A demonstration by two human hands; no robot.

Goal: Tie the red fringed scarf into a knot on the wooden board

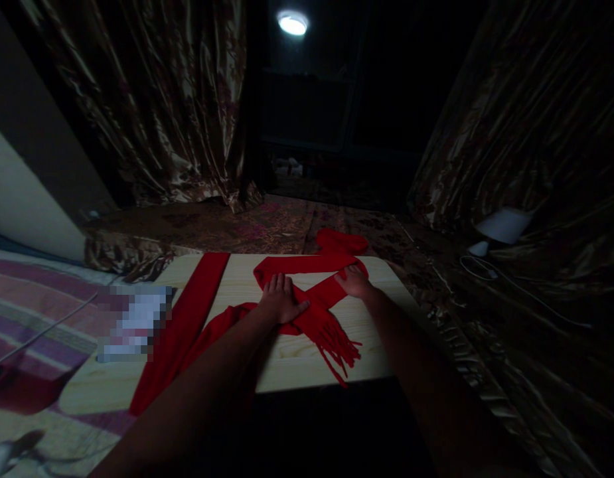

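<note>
A long red scarf (pixel 194 312) lies across a light wooden table (pixel 237 285). On the right part of the table it forms a loop, and its two strands cross near the middle, with the fringed end pointing toward the front edge. My left hand (pixel 281 300) rests flat on the scarf left of the crossing, fingers apart. At the loop's right bend is my right hand (pixel 354 280), laid on the fabric with its fingers spread. More of the scarf runs down the table's left side, partly behind my left forearm.
A blurred-out flat item (pixel 135 325) lies at the table's left. Behind the far edge, a red bundle (pixel 341 241) sits on patterned cloth (pixel 267 222). A white lamp (pixel 506 224) stands right; a striped bed cover (pixel 42 299) is left.
</note>
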